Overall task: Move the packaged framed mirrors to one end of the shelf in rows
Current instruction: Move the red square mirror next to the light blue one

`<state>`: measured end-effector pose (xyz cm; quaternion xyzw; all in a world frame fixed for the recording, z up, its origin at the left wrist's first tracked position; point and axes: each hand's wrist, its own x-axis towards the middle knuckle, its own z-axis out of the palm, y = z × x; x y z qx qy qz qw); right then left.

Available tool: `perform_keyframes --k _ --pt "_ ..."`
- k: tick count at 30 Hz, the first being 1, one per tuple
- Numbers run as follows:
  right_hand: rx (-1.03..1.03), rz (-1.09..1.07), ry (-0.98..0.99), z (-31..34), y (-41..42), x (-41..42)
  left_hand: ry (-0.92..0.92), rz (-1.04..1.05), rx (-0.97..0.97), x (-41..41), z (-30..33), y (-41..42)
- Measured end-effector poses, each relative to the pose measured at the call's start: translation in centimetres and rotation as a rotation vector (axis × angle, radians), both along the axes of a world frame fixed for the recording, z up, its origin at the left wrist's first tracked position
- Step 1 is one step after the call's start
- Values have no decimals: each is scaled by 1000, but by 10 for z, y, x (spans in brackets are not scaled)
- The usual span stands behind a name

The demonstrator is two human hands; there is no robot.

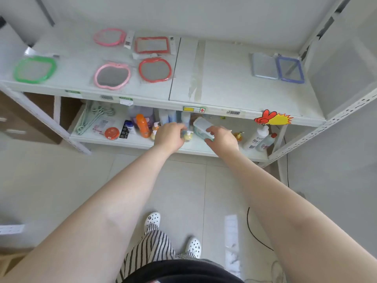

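Pale floor tiles and a white metal shelf unit [224, 111] fill the view, its upper board holding every mirror. Both bare arms reach forward from 6 o'clock, palms down, in front of the lower board. Left hand [170, 135] hangs with fingers curled loosely toward a small yellow pump bottle [188, 136], its grip slack and holding nothing that can be made out. Right hand [221, 137] has fingers spread and bent, grip open, just beside a pale green lidded plastic box [201, 127]; whether it touches the box is unclear.

Seven packaged mirrors lie flat in clear plastic sleeves. Five sit toward 10 o'clock: a green apple-shaped frame [35, 68] at the far end, two pink apple-shaped frames [110, 36] [112, 75] one behind the other, a red rectangular frame [152, 45] and a red apple-shaped frame [155, 69] beside them. Two rest well apart at 2 o'clock: a grey-blue rectangular frame [264, 66] touching a purple-blue rectangular frame [290, 68]. Each frame is glossy plastic round grey reflective glass
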<state>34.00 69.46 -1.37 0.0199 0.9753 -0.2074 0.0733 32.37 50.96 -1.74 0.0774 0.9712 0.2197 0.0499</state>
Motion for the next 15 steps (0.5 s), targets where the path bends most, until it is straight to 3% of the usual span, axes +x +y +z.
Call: perform_keyframes --k 15 --pt "-21 -12 -36 -10 -220 -71 17 30 -15 -70 4 -231"
